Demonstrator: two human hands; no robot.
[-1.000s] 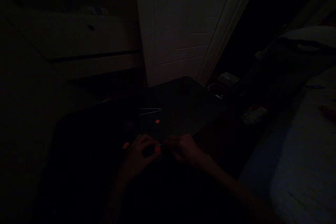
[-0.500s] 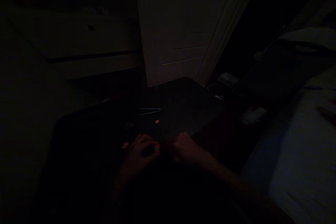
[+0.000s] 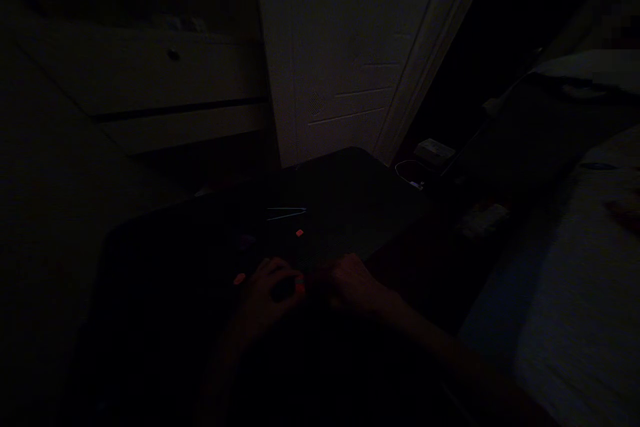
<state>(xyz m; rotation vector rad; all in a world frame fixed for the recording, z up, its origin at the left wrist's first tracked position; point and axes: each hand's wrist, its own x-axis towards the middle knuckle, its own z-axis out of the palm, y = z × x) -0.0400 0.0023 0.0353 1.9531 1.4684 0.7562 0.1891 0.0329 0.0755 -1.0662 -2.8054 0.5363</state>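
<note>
Darkness covers most of the scene, so only the largest shapes read well. One pale door [image 3: 345,53] stands at the far middle, with one drawer front [image 3: 150,70] to its left and one bed [image 3: 575,267] along the right edge. One dark table [image 3: 350,200] fills the centre. Two hands meet at its near edge: the left hand [image 3: 265,297] curls its fingers around a small orange piece [image 3: 300,287], and the right hand [image 3: 353,283] sits just beside it, fingers bent toward the same piece (whether they grip it I cannot tell). One thin pair of tweezers [image 3: 286,213] lies farther back. Two more orange pieces lie loose: one [image 3: 299,233] between the tweezers and the hands, one [image 3: 239,278] just left of the left hand.
</note>
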